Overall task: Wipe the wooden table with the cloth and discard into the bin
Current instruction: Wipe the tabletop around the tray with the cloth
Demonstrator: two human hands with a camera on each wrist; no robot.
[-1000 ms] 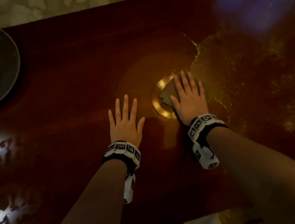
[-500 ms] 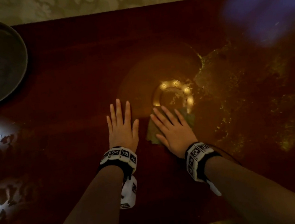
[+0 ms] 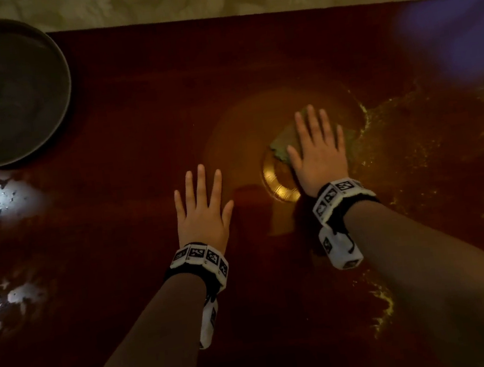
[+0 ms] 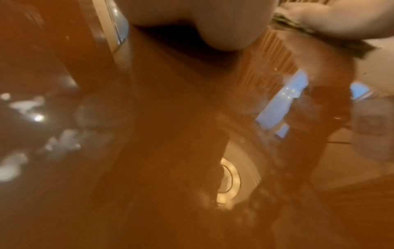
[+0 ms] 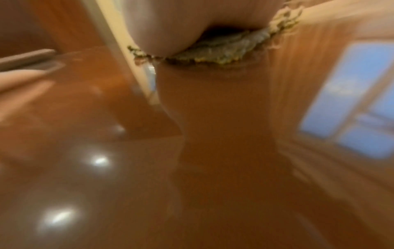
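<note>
Right hand [image 3: 319, 152] presses the cloth [image 3: 283, 147] flat-fingered onto the worktop [image 3: 133, 105]; left hand [image 3: 203, 211] rests flat, holding nothing.

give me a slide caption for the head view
Right hand presses cloth flat on wooden table; left hand rests alongside.

Bare glossy table [image 3: 250, 60] on every side of the cloth-pressing right hand [image 3: 319, 149]; left hand [image 3: 203, 215] flat just beside it, round dark tray [image 3: 65, 83] well apart at far left.

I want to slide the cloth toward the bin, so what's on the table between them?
In the head view, nothing stands between the cloth and the bin: just bare dark table. The left hand lies nearer, off that line.
</note>
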